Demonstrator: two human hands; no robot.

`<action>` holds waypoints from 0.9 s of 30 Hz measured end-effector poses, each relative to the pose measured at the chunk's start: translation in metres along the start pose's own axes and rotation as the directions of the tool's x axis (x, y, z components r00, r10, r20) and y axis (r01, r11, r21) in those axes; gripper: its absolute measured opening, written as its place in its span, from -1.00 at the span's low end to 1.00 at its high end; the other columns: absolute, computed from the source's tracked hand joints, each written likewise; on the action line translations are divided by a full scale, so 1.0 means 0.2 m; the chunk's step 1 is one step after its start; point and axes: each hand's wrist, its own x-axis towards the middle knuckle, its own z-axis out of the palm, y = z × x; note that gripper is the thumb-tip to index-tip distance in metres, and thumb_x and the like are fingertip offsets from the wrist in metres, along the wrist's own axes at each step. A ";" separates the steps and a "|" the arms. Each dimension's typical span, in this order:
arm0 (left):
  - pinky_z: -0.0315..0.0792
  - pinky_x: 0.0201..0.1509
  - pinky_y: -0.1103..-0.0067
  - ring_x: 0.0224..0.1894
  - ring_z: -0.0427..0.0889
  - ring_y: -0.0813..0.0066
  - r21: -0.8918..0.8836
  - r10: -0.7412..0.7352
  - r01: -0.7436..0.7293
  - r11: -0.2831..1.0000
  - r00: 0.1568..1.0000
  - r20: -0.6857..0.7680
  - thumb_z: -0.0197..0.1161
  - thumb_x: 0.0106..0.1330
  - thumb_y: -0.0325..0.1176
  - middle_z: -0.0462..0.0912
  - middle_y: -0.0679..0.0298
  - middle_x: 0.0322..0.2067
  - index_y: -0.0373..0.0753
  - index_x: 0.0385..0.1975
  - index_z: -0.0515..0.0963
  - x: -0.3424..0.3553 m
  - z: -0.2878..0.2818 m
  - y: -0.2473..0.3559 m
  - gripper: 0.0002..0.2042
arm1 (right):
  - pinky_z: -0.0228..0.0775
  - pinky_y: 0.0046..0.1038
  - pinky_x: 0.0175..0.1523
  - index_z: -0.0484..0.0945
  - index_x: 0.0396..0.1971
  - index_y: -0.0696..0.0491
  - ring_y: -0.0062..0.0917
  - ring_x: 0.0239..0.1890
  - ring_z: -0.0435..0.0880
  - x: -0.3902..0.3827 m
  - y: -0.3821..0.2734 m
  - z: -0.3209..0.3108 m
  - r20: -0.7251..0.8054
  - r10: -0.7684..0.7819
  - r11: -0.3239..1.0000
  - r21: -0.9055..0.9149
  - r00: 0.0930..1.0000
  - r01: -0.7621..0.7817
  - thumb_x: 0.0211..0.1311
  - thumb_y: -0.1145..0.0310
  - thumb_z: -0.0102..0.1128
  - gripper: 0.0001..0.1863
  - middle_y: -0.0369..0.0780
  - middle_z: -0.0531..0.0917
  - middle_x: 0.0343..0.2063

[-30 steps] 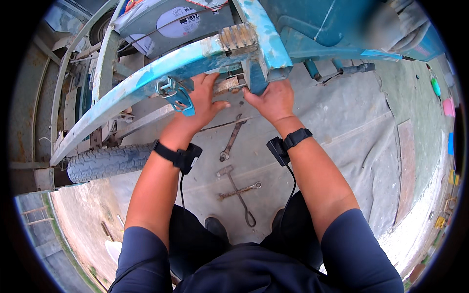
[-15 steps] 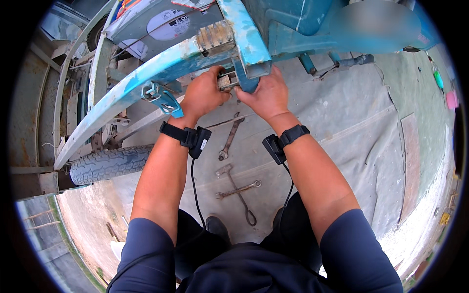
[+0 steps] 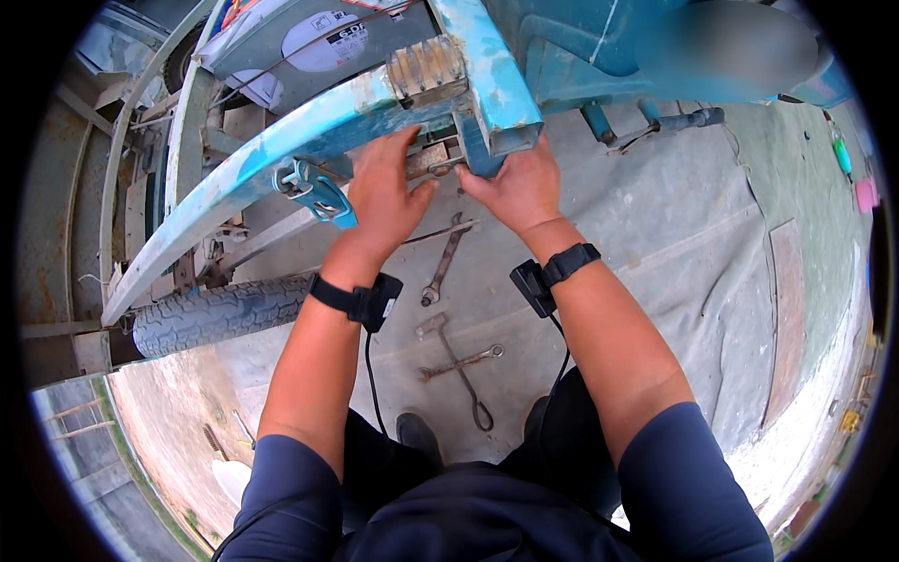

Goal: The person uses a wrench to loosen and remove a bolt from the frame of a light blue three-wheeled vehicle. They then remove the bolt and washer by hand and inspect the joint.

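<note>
A worn turquoise metal frame crosses in front of me, with a square tube ending beside its rail. Under the junction sits a small rusty metal block with a thin pin or bolt at its side. My left hand is just left of that block, thumb and forefinger spread apart; its other fingers go partly under the rail. My right hand wraps round the blue bracket below the tube end, its thumb in front, near the block, and its fingertips hidden behind.
A double-ended wrench lies on the grey ground sheet. Nearer my feet, a hammer crosses a second wrench. A blue clamp-like latch hangs from the rail. A tyre is at left, a pedal-like bar at upper right.
My left thumb has come away from the rusty block, and that hand has opened and dropped slightly. My right hand keeps its grip on the bracket. The view has shifted a little.
</note>
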 end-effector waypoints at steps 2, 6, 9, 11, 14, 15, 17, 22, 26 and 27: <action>0.58 0.01 0.25 -0.03 0.71 0.00 0.092 0.031 -0.012 0.996 0.978 -0.204 0.41 0.19 -0.57 0.67 0.05 -0.06 -0.28 0.02 0.56 -0.15 -0.02 0.04 -0.63 | 0.50 -0.12 0.31 0.61 0.06 0.02 -0.05 0.31 0.51 0.00 0.02 -0.01 0.011 0.027 1.000 -0.015 1.000 -0.027 -0.11 0.09 0.58 -0.32 -0.14 0.66 0.10; 0.59 -0.03 0.25 -0.09 0.71 0.06 -0.017 -0.306 0.314 0.949 0.935 0.179 0.36 0.26 -0.52 0.66 0.05 -0.14 -0.27 -0.11 0.58 -0.67 0.12 0.05 -0.78 | 0.53 -0.10 0.26 0.60 0.04 0.02 -0.08 0.30 0.51 0.01 0.03 0.00 0.029 -0.011 0.999 -0.038 1.000 0.013 -0.10 0.05 0.57 -0.34 -0.15 0.66 0.08; 0.60 0.02 0.22 -0.04 0.72 0.05 0.239 -0.448 0.400 0.885 0.587 0.674 0.38 0.29 -0.31 0.69 0.06 -0.09 -0.23 -0.10 0.61 -1.07 0.24 0.04 -0.75 | 0.54 -0.11 0.24 0.61 0.03 0.01 -0.11 0.28 0.53 0.00 0.03 0.01 -0.033 -0.035 0.999 -0.033 0.999 0.034 -0.10 0.05 0.57 -0.34 -0.17 0.66 0.07; 0.60 0.06 0.21 0.00 0.72 0.05 0.336 -0.420 0.261 0.905 0.416 0.807 0.40 0.28 -0.24 0.70 0.07 -0.05 -0.21 -0.07 0.62 -1.26 0.28 0.05 -0.71 | 0.55 -0.13 0.23 0.62 0.02 0.01 -0.14 0.26 0.54 0.00 0.01 0.02 -0.034 -0.032 0.999 -0.044 0.999 0.030 -0.11 0.04 0.58 -0.35 -0.19 0.67 0.07; 0.60 0.11 0.19 0.05 0.71 0.03 0.350 -0.394 0.186 0.918 0.338 0.855 0.37 0.30 -0.23 0.70 0.04 -0.01 -0.25 -0.05 0.62 -1.30 0.32 0.06 -0.69 | 0.56 -0.14 0.22 0.63 0.01 0.01 -0.15 0.25 0.55 0.00 0.02 0.02 -0.038 -0.029 0.998 -0.063 0.999 0.026 -0.12 0.03 0.59 -0.34 -0.19 0.67 0.06; 0.61 0.12 0.19 0.06 0.71 0.02 0.344 -0.390 0.188 0.920 0.350 0.852 0.35 0.32 -0.24 0.70 0.02 0.00 -0.27 -0.05 0.62 -1.28 0.33 0.06 -0.70 | 0.56 -0.15 0.22 0.63 0.01 0.02 -0.15 0.24 0.55 0.00 0.03 0.02 -0.043 -0.034 0.997 -0.075 0.998 0.031 -0.13 0.02 0.59 -0.33 -0.20 0.67 0.06; 0.60 0.11 0.19 0.07 0.70 0.03 0.375 -0.412 0.170 0.911 0.356 0.839 0.37 0.30 -0.24 0.69 0.05 0.01 -0.21 -0.01 0.62 -1.22 0.34 0.05 -0.68 | 0.56 -0.15 0.21 0.62 0.00 0.03 -0.15 0.23 0.55 0.00 0.04 0.02 -0.043 -0.042 0.994 -0.099 0.998 0.038 -0.14 0.02 0.60 -0.32 -0.20 0.67 0.06; 0.62 0.09 0.20 0.05 0.72 0.03 0.413 -0.446 0.169 0.895 0.360 0.819 0.33 0.32 -0.29 0.70 0.04 -0.01 -0.22 -0.01 0.61 -1.18 0.38 -0.03 -0.71 | 0.56 -0.16 0.20 0.62 -0.02 0.06 -0.16 0.21 0.56 0.01 0.05 0.04 -0.026 -0.057 0.992 -0.115 0.998 0.054 -0.15 0.01 0.61 -0.31 -0.19 0.67 0.04; 0.63 0.05 0.18 0.00 0.74 -0.01 0.460 -0.538 0.282 0.842 0.372 0.757 0.32 0.33 -0.32 0.70 0.00 -0.01 -0.23 -0.02 0.59 -1.20 0.38 -0.14 -0.73 | 0.56 -0.16 0.19 0.63 -0.05 0.05 -0.16 0.19 0.57 0.01 0.06 0.04 -0.035 -0.084 0.990 -0.118 0.996 0.080 -0.15 0.00 0.60 -0.35 -0.20 0.67 0.01; 0.63 0.04 0.16 -0.01 0.74 -0.03 0.482 -0.575 0.318 0.816 0.370 0.729 0.33 0.33 -0.31 0.70 -0.01 -0.01 -0.21 -0.01 0.59 -1.19 0.38 -0.18 -0.72 | 0.56 -0.16 0.18 0.63 -0.06 0.05 -0.16 0.19 0.57 0.01 0.06 0.03 -0.026 -0.075 0.991 -0.114 0.997 0.071 -0.15 0.00 0.60 -0.35 -0.20 0.67 0.00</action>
